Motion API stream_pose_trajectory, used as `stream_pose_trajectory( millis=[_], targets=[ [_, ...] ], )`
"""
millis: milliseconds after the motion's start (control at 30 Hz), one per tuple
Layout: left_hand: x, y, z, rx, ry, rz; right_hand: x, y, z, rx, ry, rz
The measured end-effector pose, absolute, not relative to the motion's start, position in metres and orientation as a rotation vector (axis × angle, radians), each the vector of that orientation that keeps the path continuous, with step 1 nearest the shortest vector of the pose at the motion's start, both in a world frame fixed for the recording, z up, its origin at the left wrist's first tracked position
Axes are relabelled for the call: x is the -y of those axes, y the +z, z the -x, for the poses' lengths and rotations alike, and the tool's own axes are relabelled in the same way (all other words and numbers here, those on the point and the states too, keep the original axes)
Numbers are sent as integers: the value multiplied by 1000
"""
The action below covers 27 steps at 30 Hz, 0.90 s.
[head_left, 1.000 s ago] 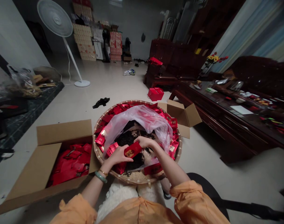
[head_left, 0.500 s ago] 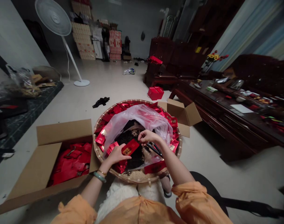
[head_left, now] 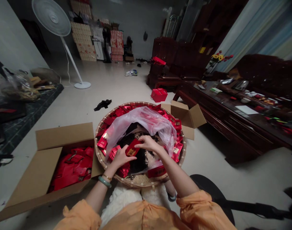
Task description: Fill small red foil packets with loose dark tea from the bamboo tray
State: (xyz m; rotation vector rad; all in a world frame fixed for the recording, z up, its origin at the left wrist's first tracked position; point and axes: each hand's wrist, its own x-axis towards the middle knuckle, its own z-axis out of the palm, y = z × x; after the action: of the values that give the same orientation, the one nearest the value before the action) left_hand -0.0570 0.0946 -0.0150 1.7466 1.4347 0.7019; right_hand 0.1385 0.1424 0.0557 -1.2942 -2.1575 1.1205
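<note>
Pale floor [head_left: 76, 110], dim room; open carton [head_left: 65, 135] just beside the left edge of a round woven tray [head_left: 143, 181]. Head view, the only one: small red packet [head_left: 130, 150] held up over the tray, a little left of its centre, above dark loose shreds [head_left: 138, 163] in a translucent bag [head_left: 146, 118]. Left hand [head_left: 120, 159]: thumb and fingers around the lower end. Right hand [head_left: 148, 143]: half a second ago off the packet, dark tool under the palm; now back, fingers narrow, pinching the upper end. Tool not discernible. Judged effect: packet steadied from both ends.
</note>
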Motion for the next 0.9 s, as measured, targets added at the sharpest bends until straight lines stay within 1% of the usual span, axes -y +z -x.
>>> stream_pose_trajectory(
  millis=[100,333,400,500,567,733,900],
  targets=[
    [-94,-12,51,-1415,740,-1765,-144,53,-135,2097,1127,1331],
    [-91,-6,46,-1154,828,-1542,-148,52,-143,1860,1240,1340],
    [-91,-2,44,-1129,817,-1524,-148,52,-142,1852,1154,1398],
    [-90,5,38,-1117,780,-1537,-149,49,-135,1863,908,1544],
    [-89,9,36,-1109,758,-1551,-150,45,-130,1856,822,1573],
    [-89,10,45,-994,694,-1627,-153,36,-126,1827,807,1559],
    [-92,6,62,-990,571,-1642,-154,30,-128,1834,844,1548]
  ],
)
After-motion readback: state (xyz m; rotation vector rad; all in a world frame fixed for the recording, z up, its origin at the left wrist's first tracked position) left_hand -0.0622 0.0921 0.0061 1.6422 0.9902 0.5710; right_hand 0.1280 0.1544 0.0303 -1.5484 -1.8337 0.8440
